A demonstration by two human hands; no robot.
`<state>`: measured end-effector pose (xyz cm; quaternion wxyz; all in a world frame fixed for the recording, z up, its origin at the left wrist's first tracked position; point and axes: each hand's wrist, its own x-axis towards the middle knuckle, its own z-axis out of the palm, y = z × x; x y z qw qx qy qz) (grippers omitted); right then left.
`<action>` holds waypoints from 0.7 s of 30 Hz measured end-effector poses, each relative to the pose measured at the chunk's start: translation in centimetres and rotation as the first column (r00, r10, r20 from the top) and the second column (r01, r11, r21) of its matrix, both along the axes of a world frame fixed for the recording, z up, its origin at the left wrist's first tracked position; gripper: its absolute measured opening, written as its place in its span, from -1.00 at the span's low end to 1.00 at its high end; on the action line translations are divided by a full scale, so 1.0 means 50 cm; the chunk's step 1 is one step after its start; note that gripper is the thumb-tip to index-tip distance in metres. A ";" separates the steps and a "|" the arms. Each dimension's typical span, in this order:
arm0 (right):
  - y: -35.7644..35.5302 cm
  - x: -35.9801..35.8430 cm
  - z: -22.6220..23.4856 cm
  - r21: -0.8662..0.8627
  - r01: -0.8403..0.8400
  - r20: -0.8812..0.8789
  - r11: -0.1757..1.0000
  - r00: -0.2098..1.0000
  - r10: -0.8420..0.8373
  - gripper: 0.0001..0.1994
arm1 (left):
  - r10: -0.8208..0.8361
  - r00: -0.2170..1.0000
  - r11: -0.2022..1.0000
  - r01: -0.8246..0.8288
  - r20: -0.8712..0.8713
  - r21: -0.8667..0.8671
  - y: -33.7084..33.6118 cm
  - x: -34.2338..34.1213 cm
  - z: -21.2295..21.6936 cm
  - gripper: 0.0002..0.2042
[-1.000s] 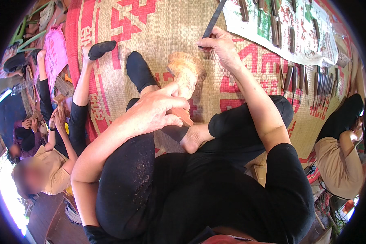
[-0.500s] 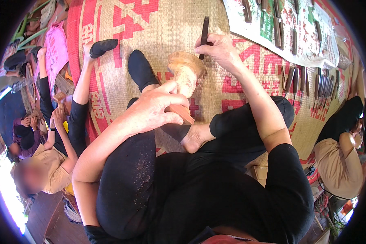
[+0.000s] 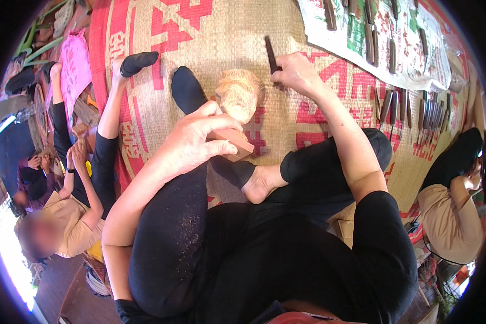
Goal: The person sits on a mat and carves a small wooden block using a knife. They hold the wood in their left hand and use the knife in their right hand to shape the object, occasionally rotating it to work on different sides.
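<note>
A carved pale wooden bust on a square, redder wooden base is tilted above my crossed legs. My left hand is closed around the base and lower part, the thumb along its near side. Its carved top points away from me. My right hand is off to the right of the bust, not touching it. It is closed on a dark-handled carving tool, which sticks up and leans left. The blade of this tool cannot be made out.
Several dark-handled carving tools lie in a row on the woven red and tan mat. Others lie on a printed sheet at the far right. People sit at the left and right. Wood dust speckles my left leg.
The bust has turned in my left hand, and its base shows more now. My right hand has moved right and slightly nearer, and its tool has tipped left, away from the bust.
</note>
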<state>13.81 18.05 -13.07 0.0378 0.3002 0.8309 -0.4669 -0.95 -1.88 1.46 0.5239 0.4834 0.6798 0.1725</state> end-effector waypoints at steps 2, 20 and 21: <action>0.009 -0.005 0.007 -0.301 0.165 -0.062 0.939 0.979 -0.192 -0.90 | -0.019 0.999 1.000 0.019 -0.039 0.009 0.001 0.004 0.008 -0.65; -0.062 -0.027 -0.009 -0.736 0.218 -0.167 0.641 0.859 -0.484 -0.87 | -0.155 0.979 0.987 0.160 -0.133 0.029 0.005 0.017 0.013 -0.56; -0.058 -0.028 -0.019 -0.757 0.230 -0.141 0.612 0.856 -0.497 -0.88 | -0.151 0.980 0.987 0.157 -0.129 0.044 0.005 0.017 0.011 -0.56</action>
